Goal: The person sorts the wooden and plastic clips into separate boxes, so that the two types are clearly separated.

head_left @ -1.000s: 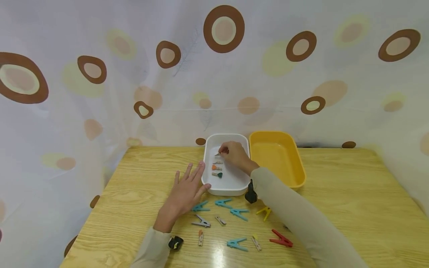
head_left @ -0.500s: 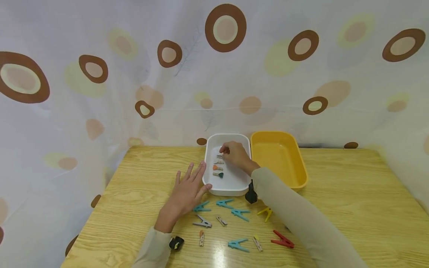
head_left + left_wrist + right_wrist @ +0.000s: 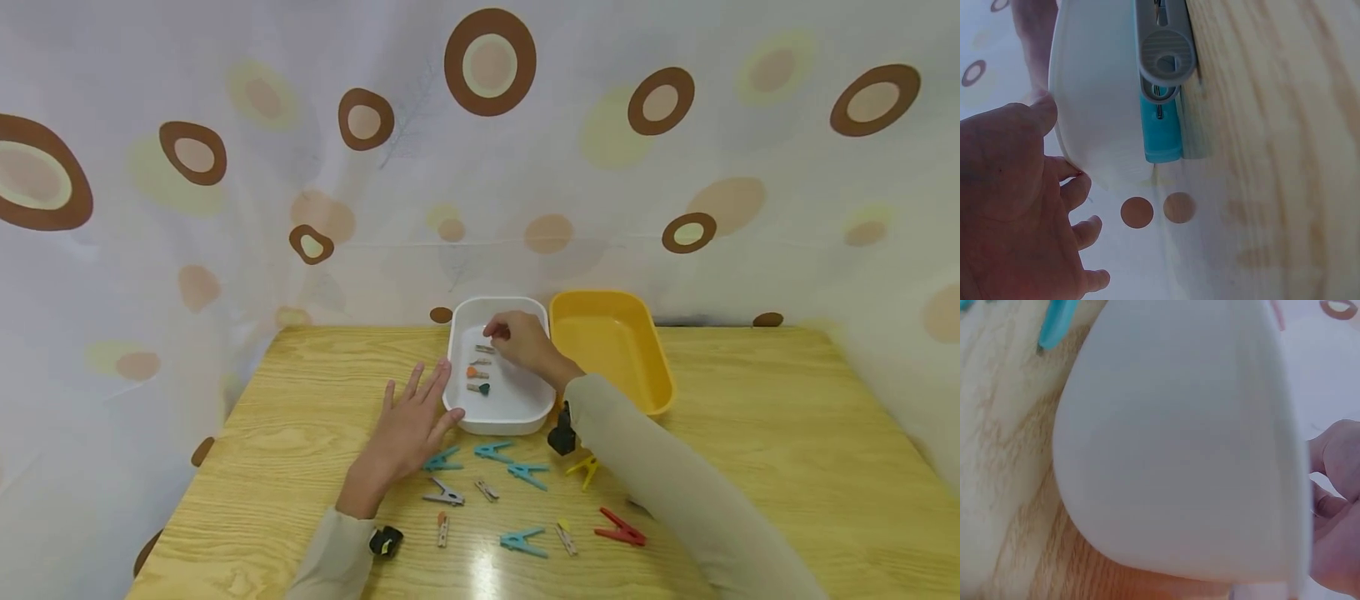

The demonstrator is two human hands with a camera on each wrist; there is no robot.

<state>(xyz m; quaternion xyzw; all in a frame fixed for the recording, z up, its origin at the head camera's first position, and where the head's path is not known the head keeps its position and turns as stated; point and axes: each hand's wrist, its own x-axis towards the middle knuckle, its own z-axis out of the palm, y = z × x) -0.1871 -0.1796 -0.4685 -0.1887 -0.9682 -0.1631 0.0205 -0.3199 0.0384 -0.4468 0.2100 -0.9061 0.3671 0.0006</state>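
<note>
In the head view, my right hand (image 3: 521,337) is over the white tray (image 3: 517,408), its fingertips just above a small wooden clothespin (image 3: 485,348) lying on the tray floor. Thumb and index finger are bent, and the pin shows below them. Below that pin, more small pins lie in a column, among them one with an orange piece (image 3: 472,372) and one with a dark green heart (image 3: 484,389). My left hand (image 3: 405,433) is spread, its index finger and thumb at the tray's left rim. In the right wrist view, the tray wall (image 3: 1179,444) partly hides the right hand (image 3: 1341,506).
A yellow tray (image 3: 660,392) stands against the white one on the right. On the wooden table (image 3: 300,417) in front lie blue clothespins (image 3: 522,542), a grey one (image 3: 446,493), a red one (image 3: 621,529), a yellow one (image 3: 585,471) and small wooden ones (image 3: 442,529).
The right fingers have lifted slightly off the topmost small pin, which lies level on the tray floor. The left hand keeps its place at the rim; the head view has shifted a little.
</note>
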